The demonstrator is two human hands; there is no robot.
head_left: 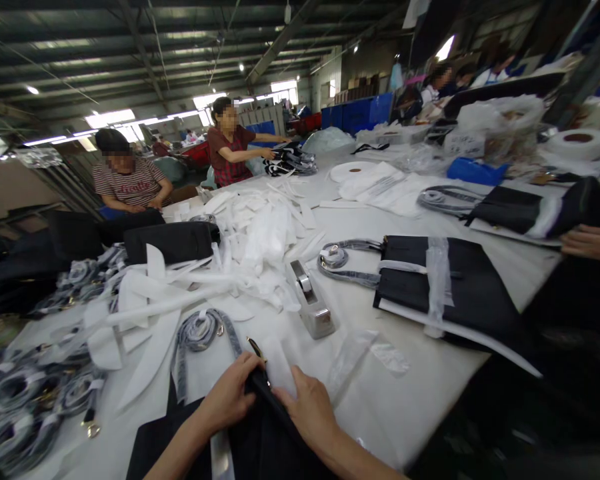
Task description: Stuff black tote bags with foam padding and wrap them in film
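Both my hands rest on a black bag (260,437) at the near edge of the white table (415,400). My left hand (229,395) is closed, pinching the bag's top edge beside a gold clasp (255,347). My right hand (307,408) lies on the bag with its fingers curled against the same edge, next to a piece of thin white paper (279,363). A coiled grey strap (199,331) lies just beyond my left hand.
A tape dispenser (311,300) stands mid-table by a heap of white paper strips (260,233). A wrapped black bag (450,287) lies to the right, with another person's hand (591,241) at the far right. Coiled straps (25,400) pile at left. Two people work across the table.
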